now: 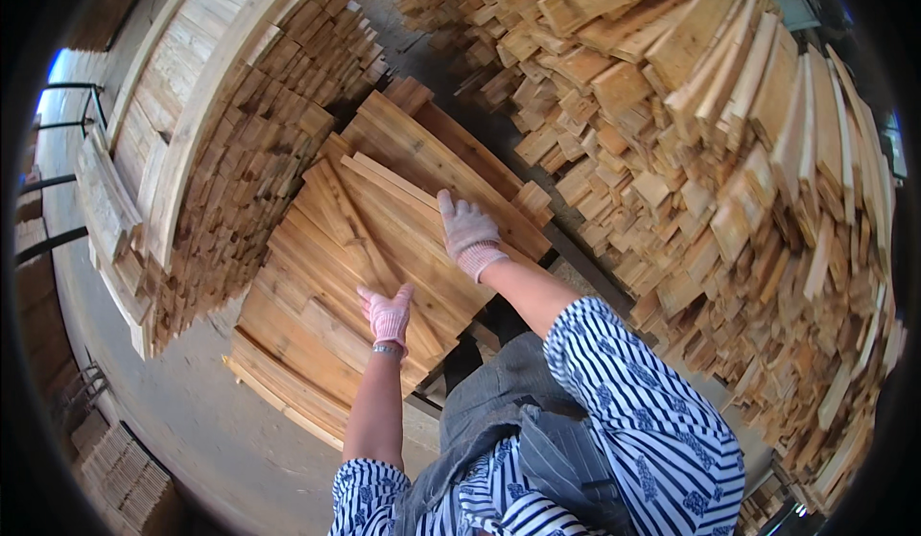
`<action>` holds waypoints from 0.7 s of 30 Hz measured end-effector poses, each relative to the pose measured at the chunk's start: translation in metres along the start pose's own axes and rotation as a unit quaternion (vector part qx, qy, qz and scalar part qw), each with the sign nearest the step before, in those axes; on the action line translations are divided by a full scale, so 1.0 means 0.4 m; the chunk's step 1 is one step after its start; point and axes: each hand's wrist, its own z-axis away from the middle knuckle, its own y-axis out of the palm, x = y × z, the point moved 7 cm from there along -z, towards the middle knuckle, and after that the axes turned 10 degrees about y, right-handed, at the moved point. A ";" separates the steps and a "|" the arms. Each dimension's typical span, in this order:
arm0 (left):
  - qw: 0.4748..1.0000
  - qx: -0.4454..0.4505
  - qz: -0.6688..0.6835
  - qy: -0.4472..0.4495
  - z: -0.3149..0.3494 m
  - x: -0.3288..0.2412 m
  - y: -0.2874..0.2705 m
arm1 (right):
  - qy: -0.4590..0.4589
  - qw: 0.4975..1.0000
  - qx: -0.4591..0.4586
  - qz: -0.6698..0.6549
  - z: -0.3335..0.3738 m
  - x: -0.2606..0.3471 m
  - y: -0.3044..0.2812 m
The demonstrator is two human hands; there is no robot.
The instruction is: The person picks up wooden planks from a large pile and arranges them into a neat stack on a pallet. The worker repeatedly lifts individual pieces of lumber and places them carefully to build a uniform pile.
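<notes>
Both my hands wear pale pinkish knit gloves and are over a low stack of reddish-brown wooden boards (422, 239). My right hand (467, 232) is closed at the near end of a narrow wooden strip (391, 181), which slants away to the upper left; part of the grip is hidden. Lower and to the left, my left hand (387, 315) has its thumb and forefinger spread apart. Just beyond it lies a darker plank (353, 220), set diagonally across the other boards. Whether the left fingers touch that plank I cannot tell.
A tall pile of boards (259, 143) stands at the left, with long pale planks (211, 76) on top. Another large, uneven pile (662, 162) rises at the right, its loose pieces sticking out. Grey floor (211, 402) shows at the lower left, near stacked slats (125, 478).
</notes>
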 end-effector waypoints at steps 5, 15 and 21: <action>0.986 0.035 -0.130 -0.101 -0.084 -0.020 0.099 | -0.045 0.965 0.139 -0.217 -0.077 -0.103 -0.085; 0.978 0.070 -0.176 -0.089 -0.076 -0.104 0.043 | -0.074 0.945 0.112 -0.297 -0.497 -0.288 -0.028; 0.986 0.060 -0.111 -0.109 -0.064 -0.070 0.046 | -0.122 0.974 0.042 -0.188 -0.471 -0.238 -0.005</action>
